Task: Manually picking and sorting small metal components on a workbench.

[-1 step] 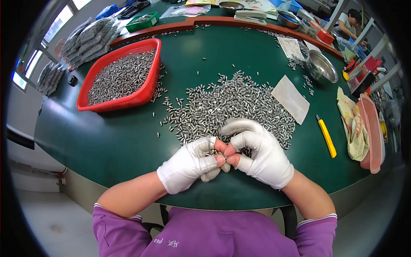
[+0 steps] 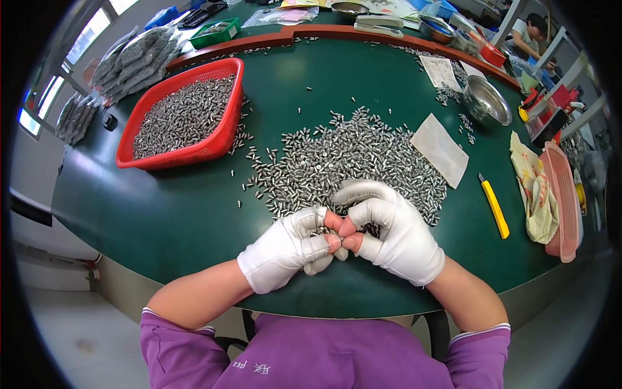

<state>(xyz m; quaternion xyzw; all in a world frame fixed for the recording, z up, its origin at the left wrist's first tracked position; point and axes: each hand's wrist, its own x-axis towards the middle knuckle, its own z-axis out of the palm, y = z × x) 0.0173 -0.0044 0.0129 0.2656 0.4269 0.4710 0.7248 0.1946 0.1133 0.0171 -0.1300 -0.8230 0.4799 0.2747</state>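
Note:
My left hand [image 2: 288, 249] and my right hand [image 2: 395, 236], both in white gloves with bare fingertips, meet at the near edge of a heap of small silvery metal parts [image 2: 363, 152]. Thumbs and forefingers of both are pinched together, tip to tip. Between them sits one small metal part [image 2: 341, 238], mostly covered by the fingers. More metal parts show in the curl of my left hand. The other fingers of my right hand arch over the heap's near side.
A red basket [image 2: 238, 97] full of like parts stands at the left. On the right lie a paper sheet [image 2: 440, 150], a yellow utility knife [image 2: 495, 209], a steel bowl [image 2: 486, 102] and a pink basket [image 2: 561, 201] with a cloth. Grey filled bags [image 2: 136, 61] are stacked far left.

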